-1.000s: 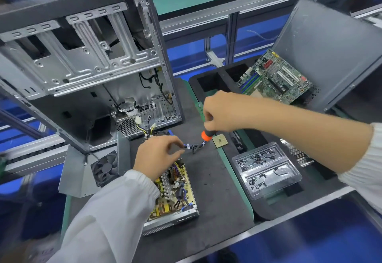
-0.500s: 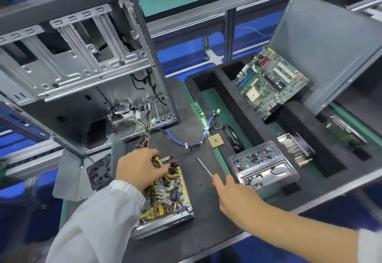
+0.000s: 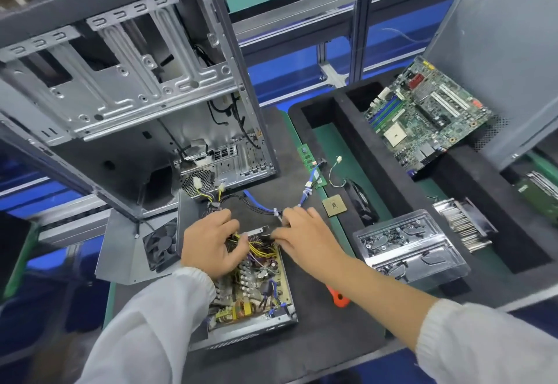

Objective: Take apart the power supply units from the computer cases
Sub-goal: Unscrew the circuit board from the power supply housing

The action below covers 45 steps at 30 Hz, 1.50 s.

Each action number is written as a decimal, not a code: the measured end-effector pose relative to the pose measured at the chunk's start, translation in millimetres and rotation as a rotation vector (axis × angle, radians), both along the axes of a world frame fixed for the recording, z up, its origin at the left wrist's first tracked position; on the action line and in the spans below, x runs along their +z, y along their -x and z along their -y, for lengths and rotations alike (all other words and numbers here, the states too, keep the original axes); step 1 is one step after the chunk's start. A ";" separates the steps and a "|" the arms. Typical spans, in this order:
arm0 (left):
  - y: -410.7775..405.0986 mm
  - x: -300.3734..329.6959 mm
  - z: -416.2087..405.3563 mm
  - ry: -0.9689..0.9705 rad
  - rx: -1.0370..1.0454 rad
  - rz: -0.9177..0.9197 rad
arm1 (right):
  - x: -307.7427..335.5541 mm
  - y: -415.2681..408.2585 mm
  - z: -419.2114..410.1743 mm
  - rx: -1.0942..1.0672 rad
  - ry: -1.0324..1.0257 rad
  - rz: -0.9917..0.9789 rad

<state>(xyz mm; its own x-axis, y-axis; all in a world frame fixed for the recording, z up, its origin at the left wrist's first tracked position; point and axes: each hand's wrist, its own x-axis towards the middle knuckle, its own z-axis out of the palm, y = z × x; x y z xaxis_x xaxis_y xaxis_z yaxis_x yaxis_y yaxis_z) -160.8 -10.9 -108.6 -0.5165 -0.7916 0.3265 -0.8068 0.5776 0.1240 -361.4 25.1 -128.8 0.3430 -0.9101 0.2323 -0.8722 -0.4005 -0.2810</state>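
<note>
Both hands worked inside the open power supply near the tabletop's front edge: left hand gripped the yellow wires, right hand pinched beside them, fingers narrow.

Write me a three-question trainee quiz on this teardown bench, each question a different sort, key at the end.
1. True or false: the orange-handled screwdriver is in the right hand.
2. Where does the motherboard lie? A) in the black foam tray B) inside the computer case C) on the power supply
3. Fill in: both hands, the left hand included, work at the yellow ____ of the opened power supply.

Key: 1 false, it lies on the mat under the right forearm; 2 A; 3 wires.
</note>
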 end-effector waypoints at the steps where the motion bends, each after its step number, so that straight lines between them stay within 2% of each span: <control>1: -0.3 0.4 0.5 -0.016 0.000 -0.016 | -2.5 0.3 5.1 0.048 -0.039 0.096; 4: -1.3 0.2 1.5 -0.053 -0.006 -0.028 | -16.4 1.6 11.8 0.141 -0.078 0.106; 8: -1.0 1.8 2.1 -0.085 -0.013 -0.028 | -23.0 0.2 15.3 0.179 0.061 0.047; 15: -3.0 5.0 2.4 -0.133 -0.032 -0.034 | -37.1 -6.1 6.8 0.089 0.128 0.093; 22: -3.3 4.8 3.9 -0.143 -0.057 -0.044 | -41.5 -5.6 11.5 0.104 0.092 -0.032; 30: -1.3 4.0 3.6 -0.120 -0.063 -0.033 | -38.5 2.5 23.3 0.270 0.216 -0.114; 36: 1.4 6.4 2.3 -0.121 -0.048 0.006 | -35.0 7.2 19.0 0.280 0.220 0.029; 39: 6.2 12.8 1.2 -0.123 -0.007 0.024 | -20.6 14.3 11.0 0.168 0.060 0.276; 40: 8.5 14.9 0.0 -0.128 0.061 -0.014 | -12.2 16.1 8.3 0.078 -0.051 0.452; 41: 11.5 17.5 -2.4 -0.170 0.153 -0.133 | -2.1 16.9 6.0 -0.033 -0.194 0.684; 42: 15.2 20.3 -5.7 -0.254 0.260 -0.349 | 10.0 16.3 4.5 -0.135 -0.353 0.960; 43: 18.7 22.8 -7.6 -0.394 0.382 -0.666 | 23.4 13.5 3.4 -0.209 -0.501 1.245; 45: 20.4 29.4 -10.0 -0.848 0.568 -1.486 | 46.5 1.7 1.3 -0.243 -0.772 1.698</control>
